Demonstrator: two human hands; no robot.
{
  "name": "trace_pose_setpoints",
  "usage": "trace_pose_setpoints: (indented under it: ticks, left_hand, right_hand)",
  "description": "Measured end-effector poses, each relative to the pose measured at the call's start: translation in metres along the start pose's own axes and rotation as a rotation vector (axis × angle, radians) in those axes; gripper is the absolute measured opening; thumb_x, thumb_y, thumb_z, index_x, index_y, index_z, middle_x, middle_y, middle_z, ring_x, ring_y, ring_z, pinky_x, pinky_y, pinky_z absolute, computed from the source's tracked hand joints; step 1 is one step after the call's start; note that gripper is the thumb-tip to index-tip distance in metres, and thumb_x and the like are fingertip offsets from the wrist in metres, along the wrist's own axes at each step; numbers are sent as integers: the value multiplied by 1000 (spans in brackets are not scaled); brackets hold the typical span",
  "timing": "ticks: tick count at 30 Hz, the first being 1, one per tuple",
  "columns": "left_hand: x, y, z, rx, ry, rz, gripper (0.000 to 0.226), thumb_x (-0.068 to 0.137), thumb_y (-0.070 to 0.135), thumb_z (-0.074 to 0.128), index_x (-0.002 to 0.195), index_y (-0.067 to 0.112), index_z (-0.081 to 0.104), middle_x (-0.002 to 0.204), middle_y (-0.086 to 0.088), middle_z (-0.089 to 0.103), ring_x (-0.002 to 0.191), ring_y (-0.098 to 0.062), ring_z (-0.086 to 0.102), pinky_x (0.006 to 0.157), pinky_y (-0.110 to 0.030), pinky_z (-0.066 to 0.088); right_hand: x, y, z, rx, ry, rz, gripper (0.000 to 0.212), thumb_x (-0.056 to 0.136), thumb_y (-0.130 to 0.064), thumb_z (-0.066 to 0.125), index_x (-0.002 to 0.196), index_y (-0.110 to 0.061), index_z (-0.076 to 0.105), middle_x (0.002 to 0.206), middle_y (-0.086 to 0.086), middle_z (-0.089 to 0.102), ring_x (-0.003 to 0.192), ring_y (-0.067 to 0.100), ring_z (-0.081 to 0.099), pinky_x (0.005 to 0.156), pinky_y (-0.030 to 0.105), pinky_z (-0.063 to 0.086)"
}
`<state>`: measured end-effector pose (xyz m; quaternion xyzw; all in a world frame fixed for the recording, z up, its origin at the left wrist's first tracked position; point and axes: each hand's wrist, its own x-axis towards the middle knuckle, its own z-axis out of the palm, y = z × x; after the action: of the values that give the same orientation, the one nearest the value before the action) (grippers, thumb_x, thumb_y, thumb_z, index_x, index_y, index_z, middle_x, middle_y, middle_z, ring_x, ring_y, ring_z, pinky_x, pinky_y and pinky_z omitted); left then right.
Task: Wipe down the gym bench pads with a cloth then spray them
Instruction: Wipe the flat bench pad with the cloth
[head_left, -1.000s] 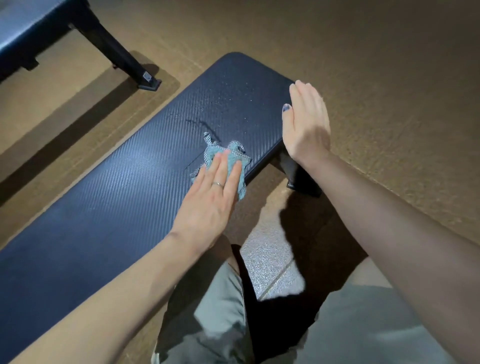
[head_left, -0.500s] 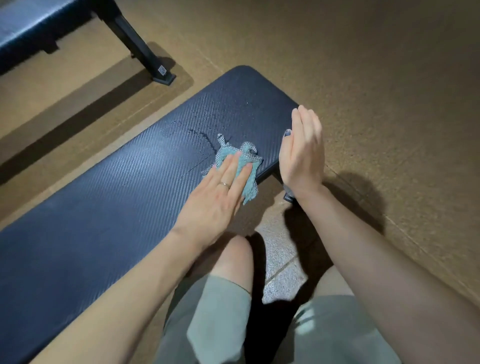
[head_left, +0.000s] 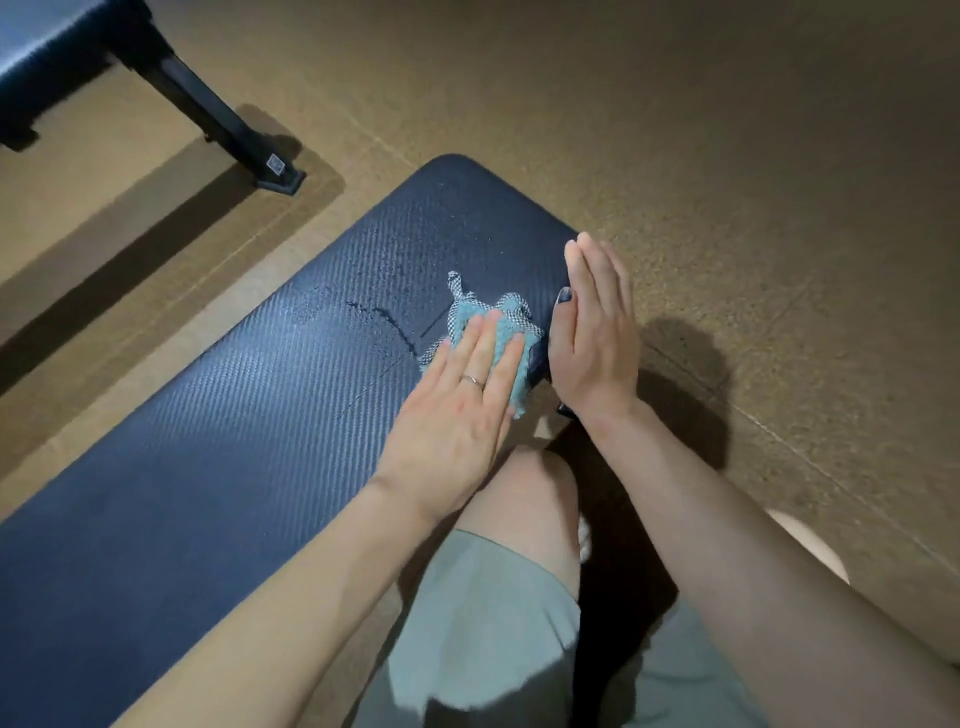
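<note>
While the left hand (head_left: 457, 410) lies flat on the blue cloth (head_left: 498, 322), its fingers are straight and press the cloth down on the bench pad (head_left: 234, 415); they do not curl round it. Some of the cloth sticks out past the fingertips, bunched up, and a bit hangs over the near edge of the pad. The right hand (head_left: 592, 332) stands on its side just beside the cloth, right at that same edge, with its fingers straight and together and holding nothing. So the cloth sits between the two hands, close to the far end of the pad. The pad is long, and it runs from that rounded far end down toward the bottom left. Nearly all of it lies to the left of the cloth and back toward the person. A thin wet streak (head_left: 379, 317) and small drops show on the pad just left of the cloth. I think the next wipe should slide left along the long way of the pad, and the left hand is the one to do it, since it is already on the cloth
</note>
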<state>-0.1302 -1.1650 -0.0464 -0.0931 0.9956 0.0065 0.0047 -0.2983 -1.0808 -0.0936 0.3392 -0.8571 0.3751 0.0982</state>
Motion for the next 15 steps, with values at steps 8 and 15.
trace_pose_setpoints:
  ticks: [8, 15]
  left_hand:
    - [59, -69, -25, -119, -166, -8, 62, 108, 46, 8, 165, 22, 3, 172, -8, -7, 159, -20, -4, 129, -37, 3]
    - [25, -137, -17, -144, -146, -90, 59, 111, 42, 19, 165, 22, 5, 172, -8, -4, 159, -20, -4, 129, -38, 3]
  right_hand:
    - [-2, -5, -7, -65, -49, 39, 52, 104, -20, 29, 152, -3, 42, 159, 10, 40, 151, 26, 28, 126, 34, 19]
    - [0, -16, -13, -77, -97, 131, 49, 105, -16, 33, 153, -8, 41, 161, 7, 38, 153, 23, 25, 125, 41, 25]
